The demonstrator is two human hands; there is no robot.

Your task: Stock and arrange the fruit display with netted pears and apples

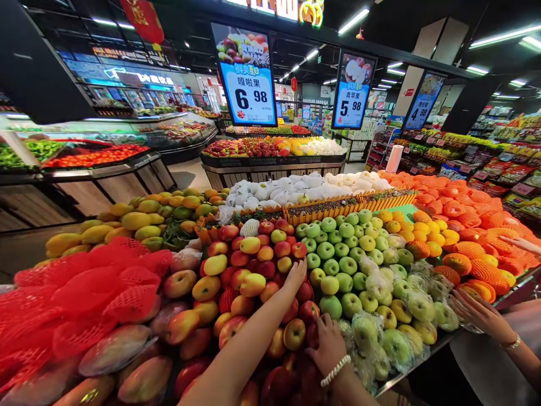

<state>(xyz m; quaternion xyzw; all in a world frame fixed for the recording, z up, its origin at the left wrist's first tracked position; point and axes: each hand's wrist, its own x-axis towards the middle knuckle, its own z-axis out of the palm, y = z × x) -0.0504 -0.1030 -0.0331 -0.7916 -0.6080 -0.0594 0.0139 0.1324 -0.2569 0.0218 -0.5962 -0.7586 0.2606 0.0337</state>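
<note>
My left hand reaches over the slope of red and yellow apples, its fingers together and closed against the lower side of a red apple beside the green ones. Where its thumb sits is hidden. Lower down, my right hand, with a pale beaded band at the wrist, curls its fingers and thumb round a dark red apple, mostly covered by the hand. Red apples lie between my arms. Green apples begin just right of my hands, several of them wrapped in clear plastic.
Red foam-netted fruit is heaped at left, with yellow mangoes behind. White-wrapped fruit lies beyond a low orange fence. At right, another person's hand is by orange-netted fruit. Price screens hang overhead.
</note>
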